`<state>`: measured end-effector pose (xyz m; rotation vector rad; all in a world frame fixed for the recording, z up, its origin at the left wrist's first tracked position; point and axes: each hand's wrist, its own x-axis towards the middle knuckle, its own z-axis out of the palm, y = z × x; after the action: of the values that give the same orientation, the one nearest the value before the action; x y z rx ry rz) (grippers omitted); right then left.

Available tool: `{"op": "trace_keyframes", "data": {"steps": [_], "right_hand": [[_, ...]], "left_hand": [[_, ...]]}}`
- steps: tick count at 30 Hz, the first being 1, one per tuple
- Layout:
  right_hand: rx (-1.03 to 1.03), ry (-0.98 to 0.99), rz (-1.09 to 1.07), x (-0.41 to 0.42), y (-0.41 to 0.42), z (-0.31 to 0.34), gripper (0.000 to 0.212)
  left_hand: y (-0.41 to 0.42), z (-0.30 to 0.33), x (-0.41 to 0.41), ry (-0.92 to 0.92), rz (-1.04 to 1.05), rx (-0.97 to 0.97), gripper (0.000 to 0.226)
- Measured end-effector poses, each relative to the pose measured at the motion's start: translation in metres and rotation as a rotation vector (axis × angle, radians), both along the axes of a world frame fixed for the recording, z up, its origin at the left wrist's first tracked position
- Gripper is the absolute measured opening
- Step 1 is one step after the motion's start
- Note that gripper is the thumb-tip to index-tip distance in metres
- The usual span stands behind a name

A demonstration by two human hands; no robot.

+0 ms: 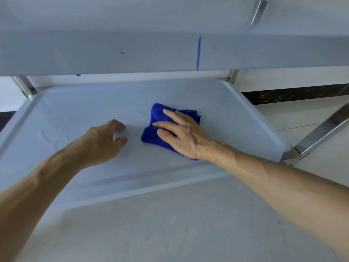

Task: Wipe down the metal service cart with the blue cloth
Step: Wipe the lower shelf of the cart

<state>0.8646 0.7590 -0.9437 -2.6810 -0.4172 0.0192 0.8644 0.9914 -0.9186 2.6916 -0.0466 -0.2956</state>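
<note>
On the lower shelf (pixel 75 114) of the metal service cart (pixel 283 148), right of the shelf's middle, lies the folded blue cloth (pixel 156 118). Its long axis runs from the near right, under the wrist, toward the far left, slanting across the shelf rather than square with its edges. Stacked fold edges show at the far right corner.

The right hand (pixel 186 133) lies palm down on the cloth, fingers spread and stretched toward the far left along the same slant. This grip is flat and apart, pressing on the cloth rather than closed around it. The heel of the hand covers the cloth's near end.

The left hand (pixel 103 140) sits just beside the cloth on its left, apart from it. Its fingers are curled, the fingertips (pixel 120 126) down at the bare shelf surface with a small gap between thumb and fingers; nothing is held in that grip. Whether the tips truly touch the shelf I cannot tell.

The shelf is a shallow tray with a raised rim and rounded corners, pale grey-blue. Above it, the cart's upper shelf (pixel 113 53) crosses the top of the view, with a thin blue vertical line (pixel 198 53) on its front face. A shiny metal leg (pixel 321 133) angles away at the right, over a pale tiled floor (pixel 188 233).
</note>
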Motion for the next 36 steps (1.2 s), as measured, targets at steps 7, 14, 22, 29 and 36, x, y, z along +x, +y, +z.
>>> {"op": "trace_keyframes", "data": {"steps": [7, 14, 22, 29, 36], "right_hand": [[0.357, 0.197, 0.016, -0.039, 0.022, 0.015, 0.044], [0.072, -0.011, -0.235, -0.045, -0.047, 0.010, 0.036], [-0.072, -0.125, -0.311, -0.056, -0.056, -0.011, 0.038], [-0.054, -0.202, -0.316, -0.056, -0.056, -0.016, 0.037], [-0.050, -0.214, -0.339, -0.053, -0.055, -0.016, 0.037]], "left_hand": [[0.007, 0.012, -0.001, -0.053, 0.006, -0.113, 0.035], [-0.047, 0.018, -0.018, -0.260, -0.369, -0.052, 0.048], [-0.093, -0.033, -0.050, -0.278, -0.459, 0.217, 0.063], [0.022, -0.028, -0.082, -0.332, -0.636, 0.233, 0.064], [0.123, -0.026, -0.019, -0.202, -0.098, 0.303, 0.093]]}}
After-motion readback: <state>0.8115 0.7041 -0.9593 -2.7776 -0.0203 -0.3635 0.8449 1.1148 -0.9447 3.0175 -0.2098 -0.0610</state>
